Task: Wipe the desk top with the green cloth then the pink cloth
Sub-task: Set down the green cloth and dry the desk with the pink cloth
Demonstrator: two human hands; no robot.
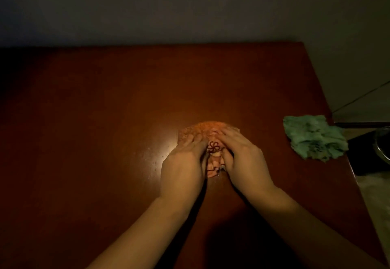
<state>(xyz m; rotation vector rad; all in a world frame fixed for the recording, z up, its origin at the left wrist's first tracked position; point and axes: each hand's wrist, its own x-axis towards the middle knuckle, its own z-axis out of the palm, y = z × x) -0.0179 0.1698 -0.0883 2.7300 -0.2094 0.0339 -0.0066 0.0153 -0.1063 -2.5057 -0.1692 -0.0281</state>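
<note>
**While the pink cloth is pressed at mid-desk, the green cloth lies aside**

The pink cloth (196, 128) is found bunched near the middle of the desk (101, 104), directly beneath both hands. The left hand (185, 163) and the right hand (245, 156) are laid side by side on it. The fingers (226, 136) are stretched nearly straight and pressed down rather than clenched. Whether the thumbs pinch the fold between the palms cannot be told. The bunch runs away from the person, with its far edge showing just past the fingertips, so a forward push is judged to be led by cloth. Neither hand is nearer to it. The green cloth (314, 139) is seen crumpled at the desk's right edge, well apart and closer to the right hand.
</note>
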